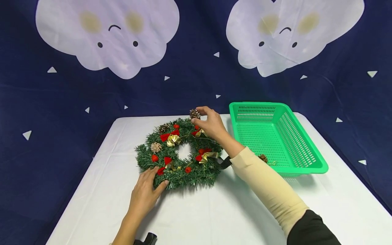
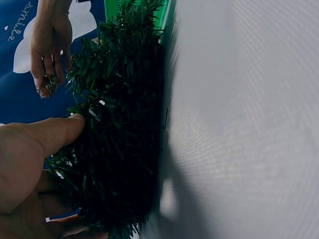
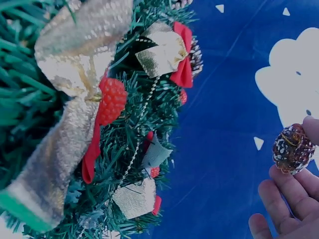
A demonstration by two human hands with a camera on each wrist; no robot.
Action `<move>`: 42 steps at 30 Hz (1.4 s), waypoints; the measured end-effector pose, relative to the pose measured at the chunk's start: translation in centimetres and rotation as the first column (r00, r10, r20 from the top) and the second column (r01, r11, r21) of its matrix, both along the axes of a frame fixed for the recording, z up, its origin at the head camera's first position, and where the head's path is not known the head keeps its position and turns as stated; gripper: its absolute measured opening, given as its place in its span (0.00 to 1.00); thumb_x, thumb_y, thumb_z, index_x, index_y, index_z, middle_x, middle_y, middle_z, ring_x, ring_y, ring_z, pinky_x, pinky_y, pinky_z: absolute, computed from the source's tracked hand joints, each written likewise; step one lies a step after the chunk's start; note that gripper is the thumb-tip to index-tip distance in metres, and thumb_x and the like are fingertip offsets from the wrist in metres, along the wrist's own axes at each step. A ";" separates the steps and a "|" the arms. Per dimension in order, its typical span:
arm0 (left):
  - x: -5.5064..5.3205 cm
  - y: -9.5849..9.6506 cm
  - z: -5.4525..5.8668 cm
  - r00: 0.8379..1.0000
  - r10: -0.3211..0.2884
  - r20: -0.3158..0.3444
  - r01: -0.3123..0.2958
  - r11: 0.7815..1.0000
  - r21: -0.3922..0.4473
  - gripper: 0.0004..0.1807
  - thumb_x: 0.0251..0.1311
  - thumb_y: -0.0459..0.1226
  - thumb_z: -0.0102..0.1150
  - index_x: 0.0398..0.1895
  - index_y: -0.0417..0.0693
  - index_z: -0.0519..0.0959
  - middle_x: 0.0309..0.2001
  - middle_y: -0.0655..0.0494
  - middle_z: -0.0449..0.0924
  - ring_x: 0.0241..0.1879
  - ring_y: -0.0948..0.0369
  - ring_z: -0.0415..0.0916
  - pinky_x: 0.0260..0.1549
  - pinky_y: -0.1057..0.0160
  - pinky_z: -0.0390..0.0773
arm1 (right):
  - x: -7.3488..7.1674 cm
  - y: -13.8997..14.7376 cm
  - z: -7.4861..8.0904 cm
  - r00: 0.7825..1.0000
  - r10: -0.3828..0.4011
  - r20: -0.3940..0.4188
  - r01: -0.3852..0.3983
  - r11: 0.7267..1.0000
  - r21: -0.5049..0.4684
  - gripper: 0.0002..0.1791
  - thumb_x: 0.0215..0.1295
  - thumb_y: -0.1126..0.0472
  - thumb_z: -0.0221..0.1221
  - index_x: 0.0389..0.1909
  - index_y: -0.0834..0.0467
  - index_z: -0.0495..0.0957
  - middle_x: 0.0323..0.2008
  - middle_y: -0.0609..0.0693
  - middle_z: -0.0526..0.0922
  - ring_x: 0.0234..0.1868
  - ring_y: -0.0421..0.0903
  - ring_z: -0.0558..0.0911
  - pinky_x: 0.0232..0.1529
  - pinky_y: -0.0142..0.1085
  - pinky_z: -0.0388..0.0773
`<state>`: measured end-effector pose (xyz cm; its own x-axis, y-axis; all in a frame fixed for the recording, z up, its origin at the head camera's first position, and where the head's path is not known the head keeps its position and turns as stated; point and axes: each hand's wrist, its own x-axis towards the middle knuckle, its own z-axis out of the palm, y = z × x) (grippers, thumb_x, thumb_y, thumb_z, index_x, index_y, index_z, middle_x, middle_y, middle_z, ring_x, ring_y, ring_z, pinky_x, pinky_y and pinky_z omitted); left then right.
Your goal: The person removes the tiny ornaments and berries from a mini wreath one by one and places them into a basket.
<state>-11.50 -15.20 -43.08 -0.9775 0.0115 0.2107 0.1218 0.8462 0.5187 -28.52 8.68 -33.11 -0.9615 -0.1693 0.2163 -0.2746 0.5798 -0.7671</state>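
Note:
On the table lies a green Christmas wreath (image 1: 193,177) trimmed with red and gold bows, red berries, a gold bead string and pinecones. My right hand (image 1: 212,123) pinches a brown pinecone (image 1: 194,114) between thumb and fingers above the wreath's far edge. In the right wrist view, this pinecone (image 3: 293,149) has pale flecks and a gold thread. My left hand (image 1: 146,190) rests on the wreath's near left edge, its fingers on the greenery and its thumb apart from them. The left wrist view shows the thumb (image 2: 65,130) touching the needles; other fingertips are partly hidden.
To the right of the wreath stands a green plastic basket (image 1: 306,131), with a small pinecone (image 1: 262,158) and a bit of gold thread inside near its front left. A white cloth covers the table (image 1: 196,217). Behind hangs a dark blue backdrop (image 1: 196,85) with clouds.

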 end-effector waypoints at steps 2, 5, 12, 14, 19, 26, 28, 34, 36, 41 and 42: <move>0.0 0.0 0.0 1.000 0.000 0.001 0.000 1.000 0.000 0.36 0.58 0.51 0.61 0.66 0.42 0.66 0.64 0.40 0.69 0.67 0.44 0.61 0.60 0.38 0.66 | 0.4 0.1 0.1 1.000 0.003 0.001 -0.003 1.000 -0.008 0.30 0.59 0.47 0.62 0.62 0.49 0.69 0.60 0.52 0.75 0.63 0.51 0.71 0.63 0.50 0.68; -0.1 0.0 -0.1 1.000 0.002 0.004 -0.002 1.000 0.004 0.36 0.57 0.51 0.61 0.66 0.42 0.67 0.64 0.41 0.69 0.67 0.44 0.61 0.60 0.38 0.66 | 0.9 0.3 0.2 1.000 0.004 0.005 -0.004 1.000 -0.011 0.30 0.59 0.47 0.63 0.62 0.48 0.69 0.60 0.52 0.75 0.63 0.51 0.71 0.63 0.50 0.68; 0.0 0.0 0.0 1.000 0.000 0.011 0.000 1.000 0.002 0.36 0.58 0.51 0.61 0.66 0.42 0.66 0.65 0.40 0.68 0.67 0.44 0.61 0.60 0.38 0.66 | 1.9 1.4 0.3 1.000 -0.001 -0.004 0.001 0.999 -0.043 0.30 0.58 0.48 0.63 0.62 0.49 0.70 0.60 0.53 0.75 0.63 0.52 0.71 0.62 0.50 0.69; 0.1 0.0 0.1 1.000 -0.001 0.014 0.001 1.000 -0.001 0.36 0.58 0.51 0.60 0.66 0.42 0.66 0.65 0.40 0.68 0.67 0.44 0.61 0.60 0.38 0.66 | 2.3 1.8 0.4 1.000 0.003 -0.009 -0.003 0.998 -0.055 0.30 0.58 0.48 0.63 0.62 0.50 0.70 0.60 0.53 0.75 0.64 0.52 0.71 0.61 0.51 0.70; 0.1 0.0 0.1 1.000 0.000 0.016 0.000 1.000 -0.005 0.36 0.59 0.51 0.60 0.66 0.42 0.66 0.65 0.39 0.68 0.67 0.43 0.60 0.60 0.37 0.66 | 3.2 2.7 0.5 1.000 0.016 -0.024 -0.017 0.997 -0.070 0.31 0.59 0.48 0.63 0.63 0.50 0.69 0.60 0.54 0.75 0.63 0.52 0.71 0.60 0.51 0.71; 0.0 0.0 0.1 1.000 0.003 0.018 -0.003 1.000 0.004 0.36 0.58 0.50 0.61 0.66 0.42 0.66 0.65 0.41 0.68 0.67 0.44 0.60 0.60 0.38 0.66 | 4.1 4.0 0.6 1.000 0.012 -0.017 -0.013 0.996 -0.083 0.29 0.59 0.49 0.63 0.62 0.49 0.70 0.59 0.54 0.74 0.62 0.53 0.70 0.61 0.53 0.69; 0.0 0.0 0.0 1.000 0.005 0.018 -0.005 1.000 0.005 0.36 0.57 0.50 0.62 0.66 0.42 0.66 0.65 0.41 0.68 0.67 0.44 0.60 0.60 0.39 0.66 | 4.4 4.5 0.6 1.000 0.016 -0.018 -0.018 0.996 -0.092 0.29 0.60 0.49 0.63 0.62 0.50 0.70 0.59 0.54 0.74 0.62 0.53 0.70 0.61 0.53 0.69; -0.1 -0.1 0.0 1.000 0.004 0.016 -0.004 1.000 0.004 0.37 0.57 0.50 0.62 0.66 0.42 0.66 0.65 0.41 0.68 0.67 0.44 0.60 0.60 0.38 0.66 | 5.2 6.1 0.7 1.000 -0.003 -0.024 0.000 0.994 -0.112 0.30 0.58 0.49 0.64 0.62 0.49 0.70 0.58 0.54 0.75 0.63 0.52 0.71 0.64 0.53 0.65; -0.1 -0.1 0.0 1.000 0.003 0.015 -0.003 1.000 0.003 0.37 0.57 0.50 0.62 0.66 0.42 0.66 0.65 0.41 0.68 0.67 0.44 0.60 0.60 0.38 0.66 | 5.3 6.6 0.6 1.000 -0.017 -0.025 0.014 0.994 -0.111 0.30 0.58 0.49 0.64 0.62 0.49 0.70 0.58 0.54 0.75 0.63 0.52 0.71 0.63 0.54 0.66; 0.0 -0.1 0.1 1.000 -0.001 0.015 0.001 1.000 -0.005 0.36 0.58 0.50 0.61 0.66 0.42 0.66 0.65 0.40 0.68 0.67 0.43 0.60 0.60 0.38 0.65 | 5.5 8.0 0.3 0.999 -0.041 -0.027 0.038 0.995 -0.096 0.31 0.58 0.49 0.64 0.63 0.50 0.70 0.58 0.55 0.75 0.63 0.53 0.70 0.61 0.54 0.67; 0.0 -0.1 0.2 1.000 -0.002 0.015 0.002 1.000 -0.007 0.36 0.58 0.51 0.60 0.66 0.42 0.66 0.65 0.40 0.68 0.67 0.43 0.60 0.60 0.38 0.65 | 5.6 8.3 0.2 0.999 -0.046 -0.024 0.044 0.995 -0.095 0.31 0.58 0.49 0.64 0.63 0.50 0.70 0.58 0.55 0.75 0.63 0.53 0.70 0.61 0.55 0.67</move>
